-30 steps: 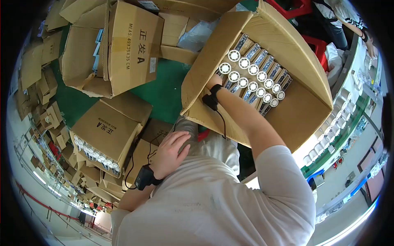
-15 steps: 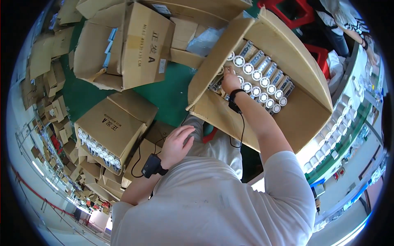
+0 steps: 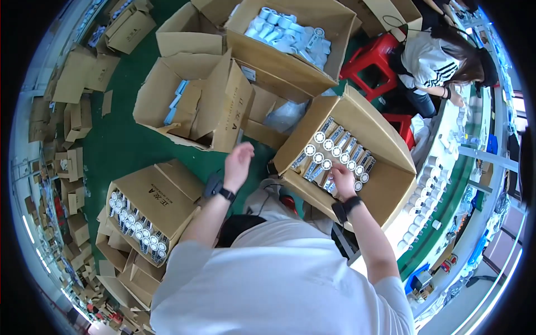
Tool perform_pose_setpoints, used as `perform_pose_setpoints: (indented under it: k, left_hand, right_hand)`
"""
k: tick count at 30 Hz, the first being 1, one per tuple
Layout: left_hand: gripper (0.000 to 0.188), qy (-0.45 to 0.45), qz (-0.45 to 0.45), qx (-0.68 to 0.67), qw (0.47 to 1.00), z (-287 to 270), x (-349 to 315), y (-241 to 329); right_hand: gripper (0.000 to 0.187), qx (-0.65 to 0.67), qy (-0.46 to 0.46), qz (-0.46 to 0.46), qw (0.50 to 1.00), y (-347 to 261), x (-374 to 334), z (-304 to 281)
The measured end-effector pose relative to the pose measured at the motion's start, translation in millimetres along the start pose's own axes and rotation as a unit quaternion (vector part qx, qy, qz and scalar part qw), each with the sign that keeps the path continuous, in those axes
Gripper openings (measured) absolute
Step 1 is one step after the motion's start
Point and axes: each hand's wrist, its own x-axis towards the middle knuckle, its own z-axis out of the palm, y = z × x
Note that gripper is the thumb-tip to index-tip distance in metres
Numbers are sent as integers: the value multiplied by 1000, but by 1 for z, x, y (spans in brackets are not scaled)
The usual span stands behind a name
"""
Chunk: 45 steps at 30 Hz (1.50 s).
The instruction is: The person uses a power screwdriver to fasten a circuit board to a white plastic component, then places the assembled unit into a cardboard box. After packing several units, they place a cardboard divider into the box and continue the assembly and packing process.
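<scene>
My right hand (image 3: 343, 181) reaches into an open cardboard box (image 3: 385, 206). Its fingers are closed on the end of a white-ended cylinder in the near row, though they partly hide it. Around it, white-ended cylinders (image 3: 319, 157) with dark patterned sides lie in slanting rows. To the left, my left hand (image 3: 238, 166) hangs in the air over the green floor, near the flap of another carton. Its fingers are slightly bent, the thumb stands apart, and nothing shows in it. Each wrist wears a black band with a small device.
At lower left a carton (image 3: 159, 190) holds similar white-ended cylinders. Ahead stand an open carton with blue strips (image 3: 177, 102) and one with white wrapped pieces (image 3: 290, 33). A co-worker (image 3: 430, 61) sits by a red stool (image 3: 371, 58) at the workbench on the right.
My right hand has moved from the left end of the cylinders to the near row, further right. My left hand has lifted away from my body and reached forward. The whole view has shifted.
</scene>
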Motion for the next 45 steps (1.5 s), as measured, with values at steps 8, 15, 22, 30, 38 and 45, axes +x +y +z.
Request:
perform_pose_setpoints:
  k: [8,15,22,30,38,45]
  left_hand:
    - [40,260,162,341,889,-81,97,20]
    - [63,112,53,497,859,-120,119,-29]
    - [59,-81,12,366,927,-109,122,-6]
    - [45,-80,140,401,902,-160,84,101]
    - [46,-209,362,139,898,-166,30,151]
    - [37,-345,161,64,923,-146,34,138]
  right_hand:
    - [19,303,-48,97,947,-51,-122,-24]
    - [18,303,-41,86,948,-72,-113,-31]
    - [20,283,55,44,957,-108,-136,25]
    - [28,122,-123,19,985,-232,-87,259]
    - [16,-83,33,-222,971,-288,-112,250]
    - [25,121,310,-172,927,-218,-252,-36]
